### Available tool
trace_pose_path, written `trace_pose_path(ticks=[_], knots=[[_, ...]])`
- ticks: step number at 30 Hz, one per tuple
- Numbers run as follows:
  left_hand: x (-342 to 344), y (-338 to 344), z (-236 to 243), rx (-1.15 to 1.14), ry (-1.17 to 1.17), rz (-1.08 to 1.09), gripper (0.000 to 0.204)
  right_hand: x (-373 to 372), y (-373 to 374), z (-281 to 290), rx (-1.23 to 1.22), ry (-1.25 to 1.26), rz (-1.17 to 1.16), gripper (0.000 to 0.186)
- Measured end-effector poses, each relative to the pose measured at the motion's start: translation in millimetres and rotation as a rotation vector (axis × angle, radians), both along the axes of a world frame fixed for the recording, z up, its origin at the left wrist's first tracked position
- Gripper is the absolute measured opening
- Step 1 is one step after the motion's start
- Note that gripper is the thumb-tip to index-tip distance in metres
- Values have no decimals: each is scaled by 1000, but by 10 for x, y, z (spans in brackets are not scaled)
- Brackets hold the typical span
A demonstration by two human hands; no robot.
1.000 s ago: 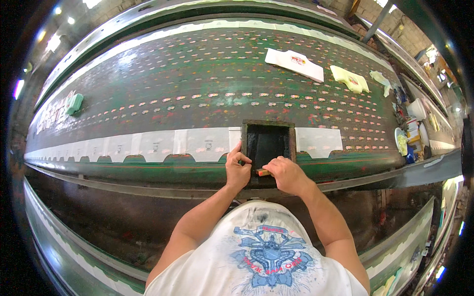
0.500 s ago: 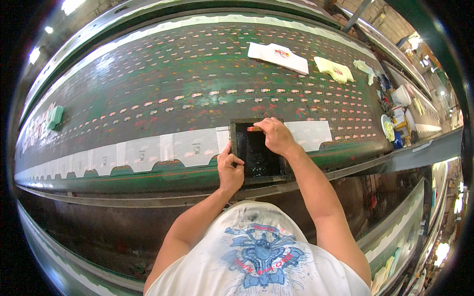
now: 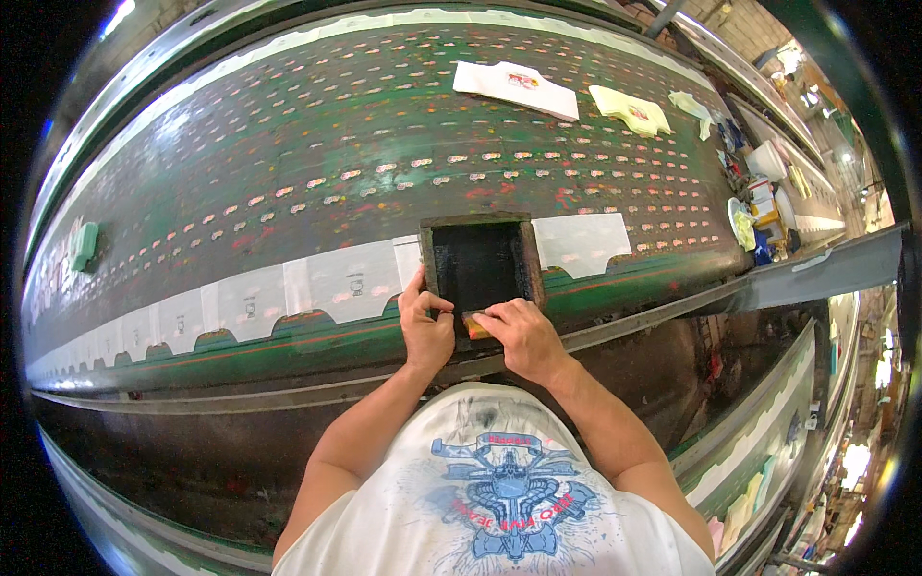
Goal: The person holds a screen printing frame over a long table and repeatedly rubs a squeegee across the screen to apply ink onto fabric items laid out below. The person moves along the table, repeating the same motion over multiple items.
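A small dark wooden printing screen (image 3: 476,223) with a black inner surface lies over white cut fabric pieces (image 3: 341,278) along the near edge of the long green table (image 3: 269,144). My left hand (image 3: 428,324) grips the screen's left side near its lower corner, index finger along the frame and the other fingers bent. My right hand (image 3: 524,336) is closed on a small orange-red squeegee (image 3: 474,328) at the lower edge of the screen. Part of the squeegee is hidden under my fingers.
White printed fabric (image 3: 519,91) and pale yellow pieces (image 3: 629,108) lie farther back. A green folded bundle (image 3: 84,245) is at the left. Containers and clutter (image 3: 764,192) sit at the table's right end. A metal rail (image 3: 672,302) runs along the near edge; other long tables flank this one.
The squeegee in my right hand went up to the screen's far end, then came back down to the near edge. The view shifted, so the table's contents appear farther left and higher.
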State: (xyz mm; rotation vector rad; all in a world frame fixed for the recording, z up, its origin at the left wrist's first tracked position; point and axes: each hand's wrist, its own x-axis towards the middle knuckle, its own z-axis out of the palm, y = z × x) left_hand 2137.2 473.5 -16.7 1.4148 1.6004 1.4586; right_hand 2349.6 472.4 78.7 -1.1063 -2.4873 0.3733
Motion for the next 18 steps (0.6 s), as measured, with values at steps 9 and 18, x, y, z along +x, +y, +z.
trace_pose_path(ticks=[9,18], knots=[[62,41,144,-20,-16,19,20,298,24,-1,-43,212,29,42],[1189,312,208,103,-83,0,21,1371,176,-127,-72,291,-49,42]])
